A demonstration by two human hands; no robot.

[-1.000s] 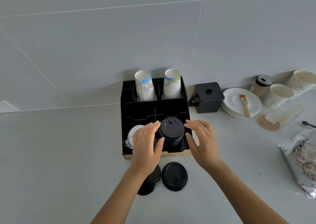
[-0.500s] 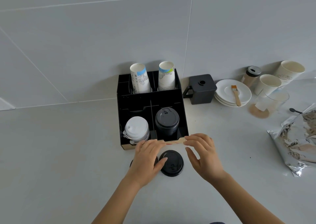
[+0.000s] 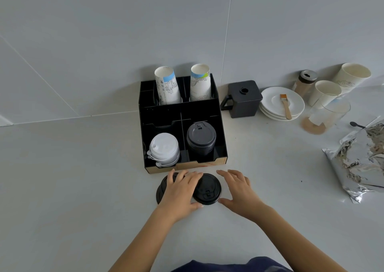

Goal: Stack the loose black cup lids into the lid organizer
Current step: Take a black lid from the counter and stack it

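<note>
Both hands dropped from organizer (image 3: 182,114) to desk (image 3: 83,188). Left hand (image 3: 180,191) flat over left lid (image 3: 161,190), fingers spread, grasp unclear. Right hand (image 3: 239,190) open, empty, beside right lid (image 3: 207,188). Black stack (image 3: 201,137) sits front-right. Pinch rims evenly, lift level.

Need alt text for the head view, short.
Two bare hands reach for loose round black plastic cup lids on a pale counter: left hand rests on them, right hand open beside. Behind, a black compartmented lid organizer holds black and white lid stacks.
</note>
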